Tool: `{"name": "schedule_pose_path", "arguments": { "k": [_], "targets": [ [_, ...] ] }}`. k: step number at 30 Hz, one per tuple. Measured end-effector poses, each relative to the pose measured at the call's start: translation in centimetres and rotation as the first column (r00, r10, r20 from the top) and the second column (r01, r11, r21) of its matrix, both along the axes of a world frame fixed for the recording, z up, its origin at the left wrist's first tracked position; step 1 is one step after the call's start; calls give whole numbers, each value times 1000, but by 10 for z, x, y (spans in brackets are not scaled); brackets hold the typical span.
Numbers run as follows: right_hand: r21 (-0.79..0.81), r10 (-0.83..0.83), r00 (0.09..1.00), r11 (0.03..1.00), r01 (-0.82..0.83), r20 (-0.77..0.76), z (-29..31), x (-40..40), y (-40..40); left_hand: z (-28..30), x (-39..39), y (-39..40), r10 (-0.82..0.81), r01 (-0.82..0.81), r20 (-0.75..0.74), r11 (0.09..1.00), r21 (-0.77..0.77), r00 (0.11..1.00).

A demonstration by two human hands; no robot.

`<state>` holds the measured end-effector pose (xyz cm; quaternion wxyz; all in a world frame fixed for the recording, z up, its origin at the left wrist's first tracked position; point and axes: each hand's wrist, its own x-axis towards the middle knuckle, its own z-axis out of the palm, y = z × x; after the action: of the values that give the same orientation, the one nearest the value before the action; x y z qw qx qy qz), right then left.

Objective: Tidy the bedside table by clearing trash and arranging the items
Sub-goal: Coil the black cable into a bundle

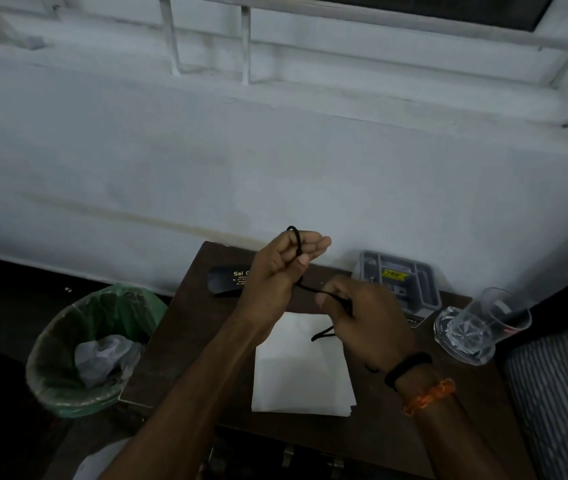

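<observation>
A thin black cord stretches between both hands above the dark brown bedside table. My left hand is raised over the table's back edge, with the cord looped around its fingers. Lower and to the right, my right hand pinches the cord, and a loose end dangles over a stack of white paper. A black case with white lettering lies at the back left of the table, partly hidden behind my left hand.
A grey compartment tray with a yellow label stands at the back right. Two clear glasses sit at the table's right edge. A bin with a green liner and crumpled plastic stands left of the table. Striped fabric is at the right.
</observation>
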<state>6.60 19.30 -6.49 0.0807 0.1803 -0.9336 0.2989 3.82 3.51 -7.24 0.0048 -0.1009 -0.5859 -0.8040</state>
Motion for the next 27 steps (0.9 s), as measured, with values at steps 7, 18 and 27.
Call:
{"name": "schedule_pose_path", "arguments": {
  "k": [7,18,27],
  "targets": [
    [56,67,992,997,-61,-108,9,4,13,6,-4,-6,-119,80,182,975,209,976],
    [41,127,980,992,-122,-155,6,4,18,-2,-1,-14,-172,186,120,976,-116,978],
    [31,43,953,999,-35,-300,7,-4,22,-6,10,-10,-393,341,6,791,-508,920]
  ]
}}
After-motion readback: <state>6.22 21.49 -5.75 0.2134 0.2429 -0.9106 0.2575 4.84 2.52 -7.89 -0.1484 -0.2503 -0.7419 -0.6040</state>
